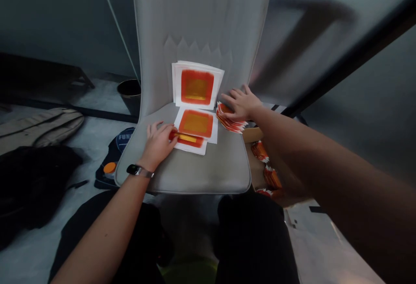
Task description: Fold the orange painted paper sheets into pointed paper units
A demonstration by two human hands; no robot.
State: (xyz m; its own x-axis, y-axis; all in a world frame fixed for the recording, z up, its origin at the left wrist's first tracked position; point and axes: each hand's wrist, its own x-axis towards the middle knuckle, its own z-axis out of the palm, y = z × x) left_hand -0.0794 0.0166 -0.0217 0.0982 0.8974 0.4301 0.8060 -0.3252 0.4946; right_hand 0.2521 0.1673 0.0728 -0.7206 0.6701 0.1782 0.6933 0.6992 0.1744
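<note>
The left hand [159,142] pinches the left edge of a partly folded joss paper sheet [192,143] on the chair seat [201,173]; the right hand [241,103], fingers spread, touches a folded stack [231,124] at right. Flat sheets [197,87] lean far behind.

This looks like an indoor room of an office or similar shared premises, though which kind cannot be told for certain. A smooth, pane-like partition [367,119] with a dark frame [354,56] stands on the right, beside a grey padded chair [195,173] on a pale floor [316,245]. A dark waste bin [130,95] stands behind. A beige bag-like item [42,128] and a black cloth heap [32,184] lie at left; a cardboard box [252,135] sits at right, suggesting a makeshift work corner.
</note>
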